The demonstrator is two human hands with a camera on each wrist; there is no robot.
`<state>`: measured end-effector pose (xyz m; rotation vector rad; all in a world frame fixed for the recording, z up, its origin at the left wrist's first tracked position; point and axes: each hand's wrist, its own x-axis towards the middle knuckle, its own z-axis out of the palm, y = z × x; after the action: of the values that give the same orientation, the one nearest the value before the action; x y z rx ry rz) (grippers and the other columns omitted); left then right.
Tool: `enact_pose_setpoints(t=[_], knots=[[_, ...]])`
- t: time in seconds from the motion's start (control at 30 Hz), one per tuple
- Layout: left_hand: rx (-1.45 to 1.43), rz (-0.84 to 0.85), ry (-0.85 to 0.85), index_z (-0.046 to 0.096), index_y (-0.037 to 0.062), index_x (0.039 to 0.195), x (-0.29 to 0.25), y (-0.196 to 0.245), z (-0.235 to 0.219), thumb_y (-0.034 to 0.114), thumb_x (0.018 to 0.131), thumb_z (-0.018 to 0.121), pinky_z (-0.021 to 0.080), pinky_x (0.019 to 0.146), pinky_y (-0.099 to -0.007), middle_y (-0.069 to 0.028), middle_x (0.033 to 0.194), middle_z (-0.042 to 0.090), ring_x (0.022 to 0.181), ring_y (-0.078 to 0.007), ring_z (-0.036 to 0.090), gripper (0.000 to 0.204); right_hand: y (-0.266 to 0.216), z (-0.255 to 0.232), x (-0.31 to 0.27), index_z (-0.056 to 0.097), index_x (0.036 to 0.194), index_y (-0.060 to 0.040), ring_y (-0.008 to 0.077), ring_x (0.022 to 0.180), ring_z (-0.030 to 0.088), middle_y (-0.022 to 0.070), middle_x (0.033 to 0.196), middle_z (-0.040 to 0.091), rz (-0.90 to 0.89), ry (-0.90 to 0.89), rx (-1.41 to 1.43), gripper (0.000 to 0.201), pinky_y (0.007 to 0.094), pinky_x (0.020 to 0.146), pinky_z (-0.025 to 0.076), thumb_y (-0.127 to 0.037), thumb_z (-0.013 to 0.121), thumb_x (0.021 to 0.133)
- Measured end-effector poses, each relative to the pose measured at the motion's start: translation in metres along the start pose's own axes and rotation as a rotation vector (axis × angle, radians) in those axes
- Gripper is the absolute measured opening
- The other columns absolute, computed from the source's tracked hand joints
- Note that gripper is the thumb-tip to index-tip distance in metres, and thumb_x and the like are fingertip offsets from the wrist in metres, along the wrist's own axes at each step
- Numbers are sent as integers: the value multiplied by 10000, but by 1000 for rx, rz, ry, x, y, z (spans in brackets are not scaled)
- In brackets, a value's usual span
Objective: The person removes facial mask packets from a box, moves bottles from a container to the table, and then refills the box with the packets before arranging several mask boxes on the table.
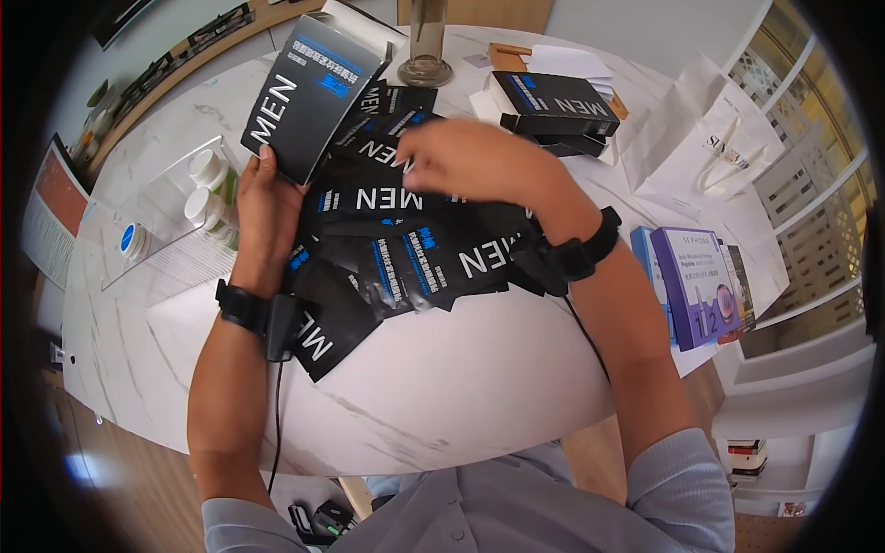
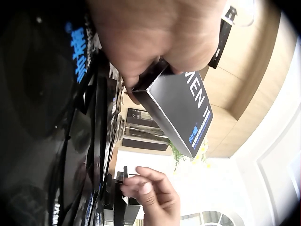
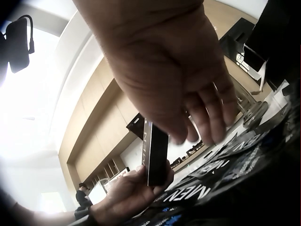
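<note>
My left hand (image 1: pixel 269 207) grips the lower end of a black cardboard box (image 1: pixel 313 106) marked MEN, thumb on its front face. The box is tilted up, and a pale flap shows at its far end. Under and beside it, flat black sachets (image 1: pixel 336 318) with MEN and blue lettering lie spread in an overlapping pile. Over the pile my right hand (image 1: pixel 493 161) hangs with loosely bent fingers, a little blurred. The right wrist view shows nothing between the fingers (image 3: pixel 207 110) of this hand, with the box beyond them.
More black MEN boxes (image 1: pixel 553 101) lie stacked at the back right, near a glass vase (image 1: pixel 426 64). On the right stand a white paper bag (image 1: pixel 691 138) and a purple box (image 1: pixel 696 286). A clear tray (image 1: pixel 152 249) with white-lidded jars (image 1: pixel 207 207) sits on the left.
</note>
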<state>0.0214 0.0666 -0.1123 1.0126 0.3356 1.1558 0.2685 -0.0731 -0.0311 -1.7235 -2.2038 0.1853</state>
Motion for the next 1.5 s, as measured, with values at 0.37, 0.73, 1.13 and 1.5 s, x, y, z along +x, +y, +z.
enact_pose_setpoints(t=[0.37, 0.73, 1.13, 1.5], knots=[[-10, 6, -8, 431, -65, 1408, -1, 0, 0, 297, 1123, 406, 432, 1150, -553, -181, 1449, 536, 1334, -317, 553, 462, -10, 3, 1, 626, 1228, -26, 314, 1164, 588, 127, 1081, 673, -4, -314, -46, 564, 415, 943, 497, -314, 850, 798], [17, 1, -6, 419, -74, 1412, 0, -1, -2, 296, 1124, 400, 437, 1143, -537, -178, 1449, 538, 1339, -313, 550, 470, -20, 6, -2, 669, 1104, -36, 279, 1000, 607, 58, 944, 667, -174, -385, 93, 491, 405, 844, 490, -172, 887, 686], [9, -3, -14, 430, -55, 1412, 2, -3, -6, 287, 1125, 401, 432, 1144, -536, -161, 1448, 544, 1335, -301, 553, 448, 4, -50, 1, 730, 1036, -3, 28, 783, 589, -30, 899, 684, -62, 834, 508, 303, 213, 677, 499, -256, 825, 900], [47, -11, -50, 445, -25, 1425, -4, 1, 8, 243, 1119, 429, 470, 1107, -448, -137, 1423, 560, 1307, -252, 564, 406, 16, -58, 3, 643, 1208, 34, 92, 840, 645, 54, 998, 734, -63, 1432, 826, 220, 229, 755, 514, -85, 642, 1023]])
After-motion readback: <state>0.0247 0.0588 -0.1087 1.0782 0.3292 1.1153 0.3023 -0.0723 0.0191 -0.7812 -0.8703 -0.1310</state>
